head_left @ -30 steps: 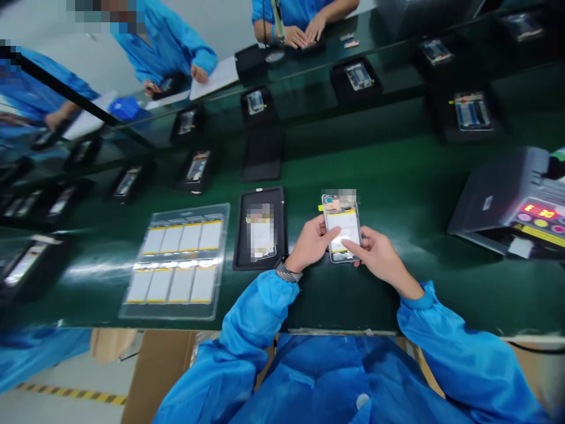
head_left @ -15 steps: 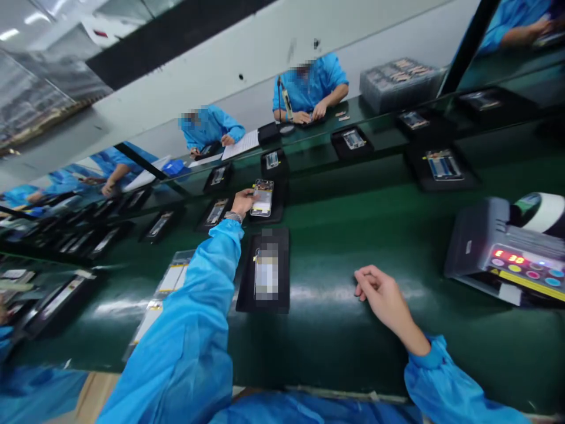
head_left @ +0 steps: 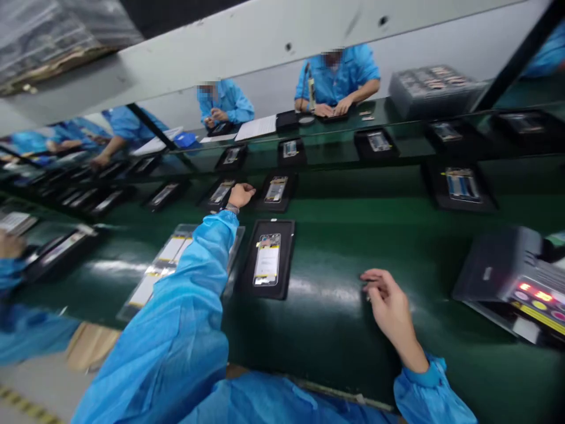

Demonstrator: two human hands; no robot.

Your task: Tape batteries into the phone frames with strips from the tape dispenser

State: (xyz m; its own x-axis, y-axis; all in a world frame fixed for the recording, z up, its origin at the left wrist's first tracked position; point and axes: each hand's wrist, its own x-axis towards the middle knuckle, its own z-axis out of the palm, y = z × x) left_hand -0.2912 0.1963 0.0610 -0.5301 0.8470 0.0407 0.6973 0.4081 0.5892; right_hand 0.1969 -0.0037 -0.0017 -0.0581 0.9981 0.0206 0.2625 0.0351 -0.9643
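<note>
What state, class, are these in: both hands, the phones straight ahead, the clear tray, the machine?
Left hand: fingers curled, nothing visibly held
Right hand: fingers partly bent, nothing visibly held
Near phone: uncovered, in a black tray
Far phone: uncovered, in another black tray, right of left hand
Clear tray: holding white packs, partly hidden
Machine: on, display lit red

PLACE: electronics assembly workshop | green bench [head_left: 326,324] | opened phones [head_left: 276,189] (in black trays [head_left: 288,253]) | blue-coated workers [head_left: 342,82]

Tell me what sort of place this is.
It looks like an electronics assembly line, probably for phones. Opened phone-like devices lie in black trays along a green bench, people in matching blue smocks work across it, and flat white packs, likely batteries, lie nearby.
</note>
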